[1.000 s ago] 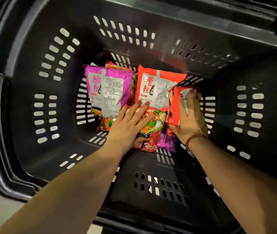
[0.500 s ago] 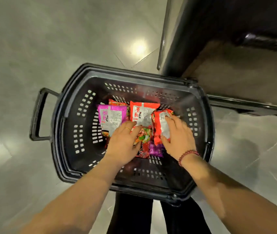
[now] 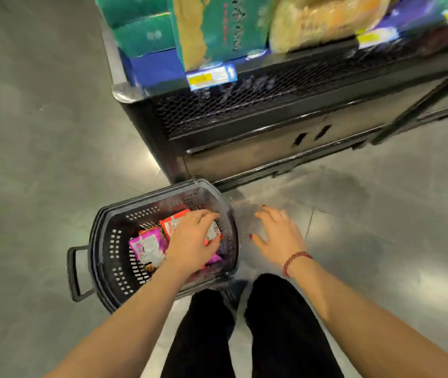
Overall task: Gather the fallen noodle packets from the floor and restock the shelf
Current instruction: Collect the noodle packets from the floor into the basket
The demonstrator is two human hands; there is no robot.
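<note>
The packets point(image 3: 147, 246) lie in the basket point(image 3: 119, 268). Inside the basket our left hand point(image 3: 192, 241) curls round a red packet point(image 3: 213, 233). Just right of the basket our right hand point(image 3: 278, 236) hangs spread, holding nothing. We judge the packets light, slippery and brittle inside, so we should pinch them gently across the middle.

Green boxes point(image 3: 231, 25) stand just above a blue-and-yellow price label point(image 3: 211, 76); black trouser legs point(image 3: 285, 323) fill the bottom.

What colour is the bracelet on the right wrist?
Dark red beads; the bracelet shows in the head view, the only one.
</note>
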